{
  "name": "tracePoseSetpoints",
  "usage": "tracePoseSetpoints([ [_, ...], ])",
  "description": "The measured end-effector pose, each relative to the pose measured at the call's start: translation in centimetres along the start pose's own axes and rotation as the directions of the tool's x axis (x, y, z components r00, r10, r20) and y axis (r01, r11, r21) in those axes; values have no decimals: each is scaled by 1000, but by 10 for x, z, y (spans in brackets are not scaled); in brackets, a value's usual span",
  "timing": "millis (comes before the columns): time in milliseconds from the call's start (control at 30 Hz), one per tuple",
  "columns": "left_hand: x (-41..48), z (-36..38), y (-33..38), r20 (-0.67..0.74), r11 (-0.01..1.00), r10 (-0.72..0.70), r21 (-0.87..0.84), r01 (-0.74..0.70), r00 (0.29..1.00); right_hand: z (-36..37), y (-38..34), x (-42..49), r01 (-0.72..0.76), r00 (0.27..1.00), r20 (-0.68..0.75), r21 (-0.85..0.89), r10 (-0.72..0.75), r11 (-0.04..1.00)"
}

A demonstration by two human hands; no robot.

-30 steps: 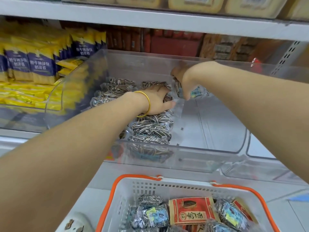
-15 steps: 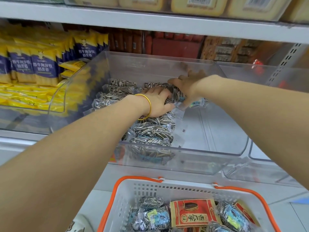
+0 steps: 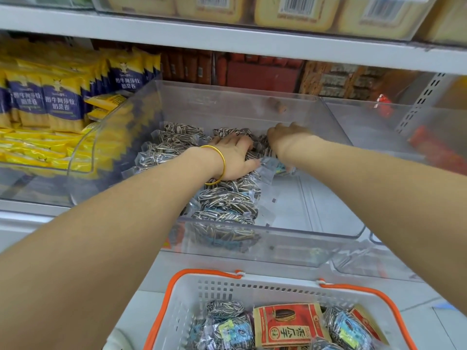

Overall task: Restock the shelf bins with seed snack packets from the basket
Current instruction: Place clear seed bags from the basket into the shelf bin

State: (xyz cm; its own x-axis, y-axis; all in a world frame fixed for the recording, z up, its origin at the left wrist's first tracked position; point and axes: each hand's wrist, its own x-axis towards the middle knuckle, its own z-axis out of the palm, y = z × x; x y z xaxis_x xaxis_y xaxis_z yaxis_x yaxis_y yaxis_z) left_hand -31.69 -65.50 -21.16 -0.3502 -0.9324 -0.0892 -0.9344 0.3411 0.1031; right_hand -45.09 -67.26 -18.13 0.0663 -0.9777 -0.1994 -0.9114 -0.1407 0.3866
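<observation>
Bin (image 3: 303, 251) of clear plastic on shelf (image 3: 30, 223): right hand (image 3: 286, 137) lowered onto seed packets (image 3: 227, 198) since a second ago, grip unclear; left hand (image 3: 232, 157) flat, pressing them. Basket (image 3: 252, 285) below holds more.

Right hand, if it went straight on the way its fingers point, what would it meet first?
Probably the clear bin's back wall, just beyond the right hand. Depth is hard to judge. The seed packets lie below its line.

arms: bare, no sleeves | left hand (image 3: 233, 157): thin gold bangle (image 3: 219, 161) at wrist | right hand (image 3: 286, 137): unadorned
</observation>
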Motion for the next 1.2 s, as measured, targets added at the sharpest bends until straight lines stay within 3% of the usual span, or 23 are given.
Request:
tracePoseSetpoints([
  [267, -4, -7, 3, -20, 995, -64, -83, 62, 998, -34, 5, -25, 92, 994, 64, -84, -87, 992],
  [400, -46, -37, 20, -168, 971, -15, -238, -26, 986, -57, 36, -86, 196, 951, -272, 159, -148, 968],
  [467, -92, -44, 31, -394, 944, 35, -289, -160, 918, -47, 48, -141, 280, 892, -438, 350, -108, 894],
  [533, -149, -40, 46, -611, 873, 68, -346, -343, 789, -29, 47, -208, 399, 857, -508, 554, -83, 730],
  [600, -197, -19, 57, -637, 808, 79, -409, -423, 767, 1, 35, -253, 458, 878, -457, 717, -143, 526],
  [633, -213, -1, 60, -585, 803, 101, -430, -413, 805, 23, 26, -262, 447, 895, -393, 777, -213, 443],
  [700, -231, 41, 64, -361, 841, 138, -449, -302, 922, 73, 0, -267, 341, 901, -187, 862, -392, 374],
  [733, -234, 63, 64, -209, 870, 145, -439, -225, 967, 104, -14, -260, 246, 891, -50, 888, -450, 388],
  [800, -233, 104, 58, 73, 932, 129, -351, -95, 989, 172, -40, -239, 146, 855, 163, 835, -493, 530],
  [867, -229, 137, 45, 278, 972, 65, -235, 2, 958, 225, -61, -223, 175, 868, 216, 710, -447, 682],
  [967, -228, 171, 32, 487, 992, 24, -123, 41, 873, 271, -86, -215, 159, 885, 238, 653, -400, 740],
  [1033, -230, 182, 35, 563, 989, 45, -141, 42, 826, 284, -103, -213, 87, 874, 330, 617, -357, 782],
  [1100, -231, 186, 44, 609, 976, 131, -217, 5, 782, 288, -113, -210, 37, 844, 432, 544, -317, 838],
  [1200, -236, 192, 61, 643, 959, 278, -221, -176, 713, 284, -117, -205, 6, 857, 420, 573, -300, 820],
])
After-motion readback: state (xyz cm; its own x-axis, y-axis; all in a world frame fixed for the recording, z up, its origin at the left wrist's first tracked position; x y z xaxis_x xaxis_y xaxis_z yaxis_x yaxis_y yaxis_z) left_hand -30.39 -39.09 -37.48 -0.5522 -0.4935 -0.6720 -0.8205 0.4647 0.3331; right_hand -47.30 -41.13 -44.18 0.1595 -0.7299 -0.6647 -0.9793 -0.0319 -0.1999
